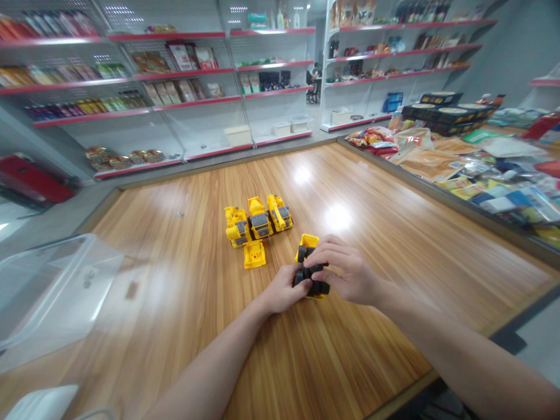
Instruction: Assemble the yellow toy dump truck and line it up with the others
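"What is the left hand (284,289) doing?"

"It is closed around one side of a yellow and black toy truck (310,272)."

"And the right hand (345,268)?"

"Its fingers and thumb are closed on the same truck, from the other side. The two hands are very close together."

"Which way up is the truck?"

"Its black wheels face up. Some yellow shows at both ends. It is near the middle of the wooden bench (175,361), but I can't tell if it touches the wood."

"What is near it?"

"A loose yellow piece (254,255) lies to the left. Just behind that, three yellow and gray toy trucks (259,220) stand side by side."

"And farther out?"

"A clear plastic box (48,251) is on the left. Over on the right there is a big pile of packets (429,163). At the back, white shelves (205,131) with red edges hold lots of things."
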`<state>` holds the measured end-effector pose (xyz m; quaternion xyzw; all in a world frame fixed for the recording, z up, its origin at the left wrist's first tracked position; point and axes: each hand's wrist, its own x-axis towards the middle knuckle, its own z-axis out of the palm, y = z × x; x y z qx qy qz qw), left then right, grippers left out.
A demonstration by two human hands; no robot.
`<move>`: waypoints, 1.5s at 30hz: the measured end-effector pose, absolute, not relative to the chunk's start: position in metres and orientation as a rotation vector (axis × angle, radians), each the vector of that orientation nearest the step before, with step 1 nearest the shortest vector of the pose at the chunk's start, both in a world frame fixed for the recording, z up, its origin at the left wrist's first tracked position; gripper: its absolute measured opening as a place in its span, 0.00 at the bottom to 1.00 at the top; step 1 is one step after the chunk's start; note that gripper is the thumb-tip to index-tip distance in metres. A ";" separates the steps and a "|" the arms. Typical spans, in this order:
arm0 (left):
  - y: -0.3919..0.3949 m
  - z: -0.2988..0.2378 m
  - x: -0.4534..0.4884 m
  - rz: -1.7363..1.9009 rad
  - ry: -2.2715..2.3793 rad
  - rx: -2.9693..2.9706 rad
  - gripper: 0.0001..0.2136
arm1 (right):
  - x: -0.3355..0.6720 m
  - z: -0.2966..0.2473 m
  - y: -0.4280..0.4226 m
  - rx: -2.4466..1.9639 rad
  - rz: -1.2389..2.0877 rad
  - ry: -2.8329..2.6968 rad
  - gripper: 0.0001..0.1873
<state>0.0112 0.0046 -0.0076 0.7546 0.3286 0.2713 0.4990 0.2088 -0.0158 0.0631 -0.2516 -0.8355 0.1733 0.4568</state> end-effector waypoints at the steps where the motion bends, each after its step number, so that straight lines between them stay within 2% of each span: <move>1: 0.005 -0.008 0.011 0.650 0.788 1.821 0.17 | 0.209 0.063 -0.016 -0.629 0.422 -2.056 0.08; 5: 0.005 -0.011 0.012 0.657 0.770 1.809 0.18 | 0.209 0.064 -0.016 -0.641 0.390 -2.052 0.10; 11: 0.006 -0.016 0.012 0.750 0.720 1.822 0.22 | 0.212 0.062 -0.017 -0.535 0.420 -2.156 0.20; 25: 0.005 -0.011 0.011 0.663 0.752 1.825 0.20 | 0.210 0.063 -0.016 -0.564 0.473 -2.109 0.12; 38: 0.005 -0.010 0.011 0.656 0.779 1.820 0.15 | 0.208 0.062 -0.017 -0.635 0.405 -2.077 0.10; 45: 0.004 -0.006 0.011 0.658 0.796 1.802 0.21 | 0.208 0.062 -0.018 -0.708 0.309 -1.912 0.12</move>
